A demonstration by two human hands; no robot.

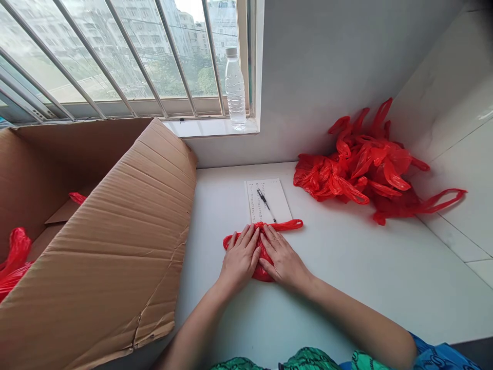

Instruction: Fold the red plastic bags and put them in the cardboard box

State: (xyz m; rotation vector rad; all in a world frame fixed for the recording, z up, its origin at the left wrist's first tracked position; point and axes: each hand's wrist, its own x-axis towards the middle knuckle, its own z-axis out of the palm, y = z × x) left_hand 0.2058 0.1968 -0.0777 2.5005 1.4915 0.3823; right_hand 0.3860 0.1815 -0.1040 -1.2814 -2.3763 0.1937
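Observation:
A red plastic bag (287, 224) lies flat on the white table (346, 267), its handles stretched toward the right. My left hand (241, 257) presses down on its left half with fingers spread flat. My right hand (281, 257) lies flat on its right half, fingers stretched out. Both palms cover most of the bag. Just beyond the bag lies a sheet of paper (275, 198) with a pen (265, 204) on it.
A heap of crumpled red bags (365, 169) sits at the back right by the wall. A large open cardboard box (111, 241) stands at the left, with red bags (13, 259) inside. A clear water bottle (235, 87) stands on the window sill.

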